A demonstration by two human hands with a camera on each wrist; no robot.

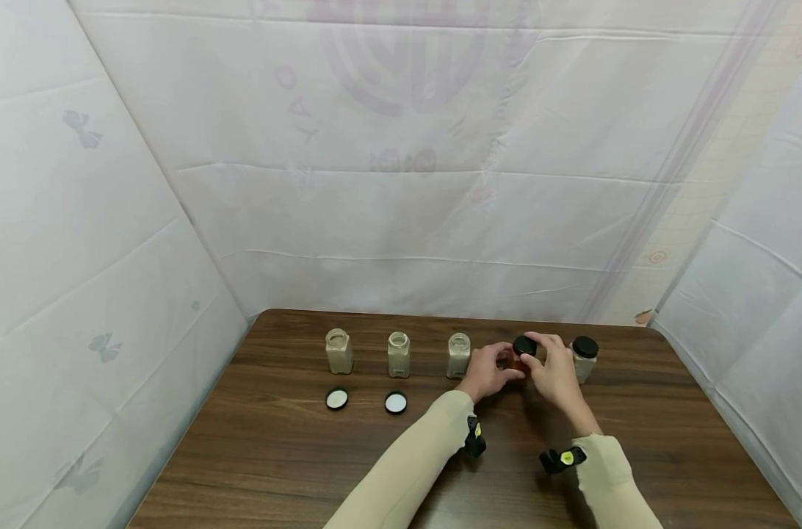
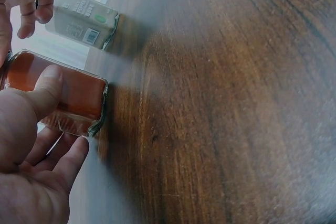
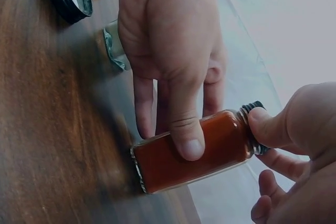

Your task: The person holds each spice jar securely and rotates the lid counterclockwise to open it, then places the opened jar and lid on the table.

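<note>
A square glass jar of red-orange powder [image 3: 226,135] stands at the right half of the table, between both hands. My left hand [image 1: 487,371] grips its body, thumb on one flat side and fingers around the other. My right hand [image 1: 553,371] pinches the black lid [image 1: 524,345] at the jar's neck between thumb and fingers. Just right of it is a jar of pale powder with a black lid [image 1: 584,347]. Beside the left hand stands an open glass jar [image 1: 458,356] of pale powder.
Two more open jars, a middle one [image 1: 398,355] and a left one [image 1: 339,351], continue the row. Black lids lie white side up before them, one at left [image 1: 337,399] and another [image 1: 396,402]. White cloth [image 1: 401,220] hangs behind the wooden table [image 1: 275,455].
</note>
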